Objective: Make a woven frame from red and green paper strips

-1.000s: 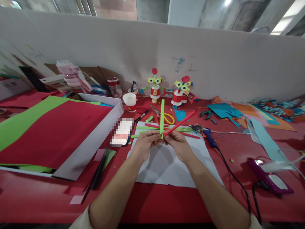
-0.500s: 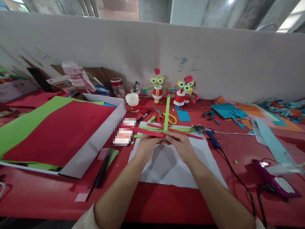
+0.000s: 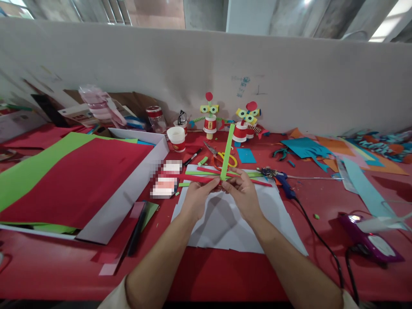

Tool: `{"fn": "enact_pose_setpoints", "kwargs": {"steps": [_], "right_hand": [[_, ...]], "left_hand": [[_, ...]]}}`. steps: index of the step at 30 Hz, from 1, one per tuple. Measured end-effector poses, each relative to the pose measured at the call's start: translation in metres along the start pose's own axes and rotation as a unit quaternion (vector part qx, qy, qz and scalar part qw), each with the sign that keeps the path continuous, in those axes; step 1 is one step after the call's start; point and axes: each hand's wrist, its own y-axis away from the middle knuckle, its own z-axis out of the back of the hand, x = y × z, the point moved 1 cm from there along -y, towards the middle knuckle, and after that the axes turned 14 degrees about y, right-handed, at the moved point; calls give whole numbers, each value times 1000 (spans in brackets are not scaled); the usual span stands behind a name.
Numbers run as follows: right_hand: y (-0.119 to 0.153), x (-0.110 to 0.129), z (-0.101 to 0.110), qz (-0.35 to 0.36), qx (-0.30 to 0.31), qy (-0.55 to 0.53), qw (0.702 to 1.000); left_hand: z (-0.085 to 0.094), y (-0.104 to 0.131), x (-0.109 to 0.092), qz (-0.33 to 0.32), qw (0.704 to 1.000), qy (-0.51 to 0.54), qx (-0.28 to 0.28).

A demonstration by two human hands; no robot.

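Note:
Over the white paper (image 3: 238, 227), my two hands meet at the crossing of a green paper strip and a red paper strip. My left hand (image 3: 198, 197) is closed, pinching the red strip (image 3: 188, 176), which points off to the left. My right hand (image 3: 243, 193) pinches the lower end of the green strip (image 3: 228, 150), which stands up and leans slightly right. Where the strips join is partly hidden by my fingers. Behind my hands, more red and green strips lie across the paper's far edge. Scissors (image 3: 229, 159) with yellow and orange handles rest beyond them.
On the left stands a white box (image 3: 128, 197) with red and green sheets. A glue gun (image 3: 286, 184) lies right of the paper, its cable running forward. Paper-cup figures (image 3: 210, 122) stand by the wall, near a white cup (image 3: 176, 139). A purple device (image 3: 370, 240) sits far right.
The green strip has tilted further to the right. My right hand's fingers have lifted and curled near its base, while my left hand stays on the red strip. The view has shifted slightly.

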Motion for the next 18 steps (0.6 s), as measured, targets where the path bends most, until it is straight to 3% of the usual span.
{"fn": "enact_pose_setpoints", "kwargs": {"steps": [10,18], "right_hand": [[0,3,-1,-69,36,-20,997],[-2,0,1,-72,34,-24,997]], "left_hand": [[-3,-2,-1,-46,998,-38,15],[-2,-3,-1,-43,998,-34,2]]}}
